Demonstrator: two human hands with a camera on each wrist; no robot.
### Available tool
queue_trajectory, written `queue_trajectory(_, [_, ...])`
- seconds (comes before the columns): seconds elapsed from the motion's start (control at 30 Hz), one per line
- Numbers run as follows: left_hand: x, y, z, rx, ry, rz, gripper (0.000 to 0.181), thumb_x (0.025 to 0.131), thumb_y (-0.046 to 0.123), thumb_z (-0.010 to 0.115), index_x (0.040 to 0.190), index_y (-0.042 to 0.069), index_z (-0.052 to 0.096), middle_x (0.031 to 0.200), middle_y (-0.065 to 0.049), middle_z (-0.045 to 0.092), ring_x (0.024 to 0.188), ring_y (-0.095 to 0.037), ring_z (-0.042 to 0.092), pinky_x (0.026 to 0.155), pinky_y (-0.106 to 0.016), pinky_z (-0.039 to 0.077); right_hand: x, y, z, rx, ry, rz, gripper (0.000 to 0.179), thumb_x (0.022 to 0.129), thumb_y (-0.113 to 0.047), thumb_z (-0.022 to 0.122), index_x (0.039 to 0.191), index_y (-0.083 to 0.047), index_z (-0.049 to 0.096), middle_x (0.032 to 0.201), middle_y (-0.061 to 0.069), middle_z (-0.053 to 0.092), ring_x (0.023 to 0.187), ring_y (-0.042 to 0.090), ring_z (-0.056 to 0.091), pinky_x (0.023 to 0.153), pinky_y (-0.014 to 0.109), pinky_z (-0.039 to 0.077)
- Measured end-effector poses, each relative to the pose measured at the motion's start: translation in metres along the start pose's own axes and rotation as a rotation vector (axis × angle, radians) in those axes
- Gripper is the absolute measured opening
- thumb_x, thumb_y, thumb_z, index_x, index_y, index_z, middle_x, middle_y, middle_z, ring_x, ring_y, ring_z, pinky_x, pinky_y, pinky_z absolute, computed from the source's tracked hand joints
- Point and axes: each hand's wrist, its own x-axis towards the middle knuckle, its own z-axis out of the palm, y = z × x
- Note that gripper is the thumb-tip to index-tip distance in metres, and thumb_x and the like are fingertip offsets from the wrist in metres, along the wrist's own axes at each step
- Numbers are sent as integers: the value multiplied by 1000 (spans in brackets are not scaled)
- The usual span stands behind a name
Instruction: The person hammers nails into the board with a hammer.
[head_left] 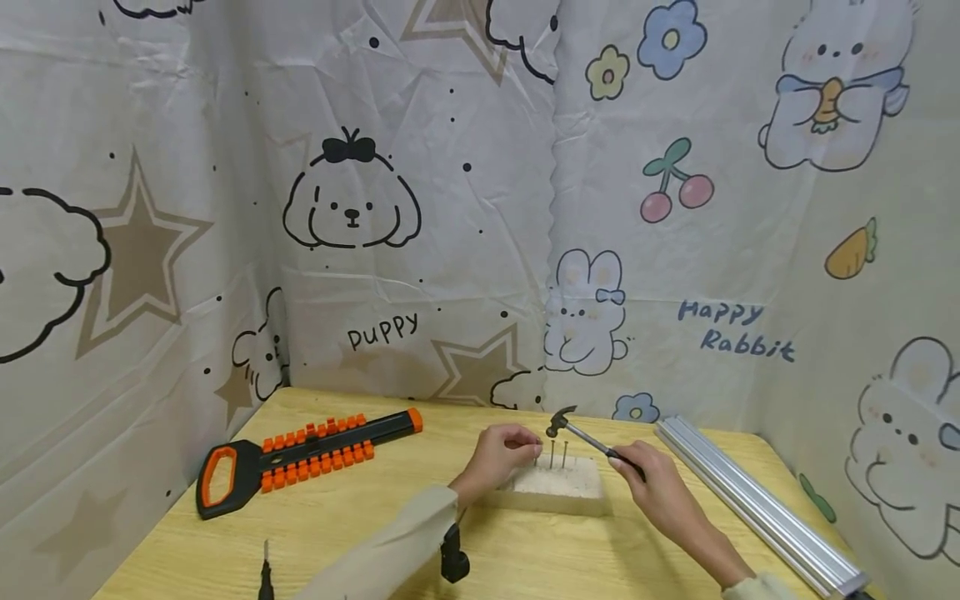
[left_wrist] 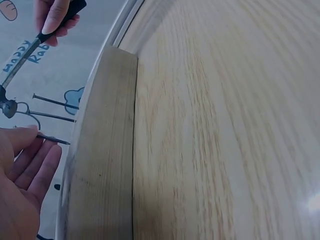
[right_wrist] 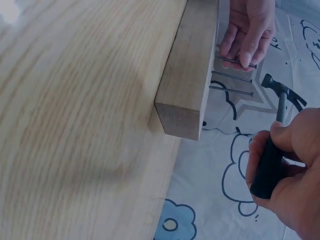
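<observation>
On the table lies a pale wooden block (head_left: 558, 493) with two nails standing upright in its top, a nearer nail (right_wrist: 232, 76) and an outer nail (right_wrist: 232, 90). My left hand (head_left: 495, 458) pinches a third nail (left_wrist: 54, 139) between thumb and fingers, its point down at the block's top beside the other two. My right hand (head_left: 660, 483) grips a small claw hammer (head_left: 588, 437) by its black handle. The hammer's metal head (right_wrist: 280, 90) hangs in the air above the standing nails, apart from them.
An orange and black tool holder (head_left: 322, 450) lies at the left. A thin dark-handled tool (head_left: 266, 575) is at the front left. Along the right edge runs a long silver metal bar (head_left: 757, 500). Printed cloth (head_left: 450, 208) walls the table's back and sides.
</observation>
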Motion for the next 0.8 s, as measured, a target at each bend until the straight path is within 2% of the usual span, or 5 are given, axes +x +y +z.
queue_trajectory(0.2, [-1,-9,1,-49,0,9,17,100,5,71,109,-9,73,105,-26,76,92,-37,74,73,-18,58,-1,0,4,0,20,-16,8,97,2,70,98,-4,76,78,-6,54,68,0,40,55,22,38])
queue_trajectory(0.37, [-1,-14,3,-72,6,21,16,100,3,70,108,-10,72,104,-27,75,91,-37,75,75,-23,61,2,-1,4,-6,8,-9,8,97,1,70,99,-3,76,78,-4,57,67,1,41,55,22,39])
queue_trajectory(0.57, [-3,-11,3,-67,11,27,18,100,4,70,109,-11,72,103,-24,76,92,-37,75,78,-32,64,5,-5,5,5,-31,25,9,99,-1,69,104,-2,77,82,-4,59,67,2,43,56,22,41])
queue_trajectory(0.8, [-4,-9,3,-67,4,33,15,99,2,71,108,-9,73,104,-25,75,91,-35,75,77,-26,62,10,-7,7,-11,-10,2,9,99,0,69,102,-3,77,83,-2,61,69,3,44,57,24,41])
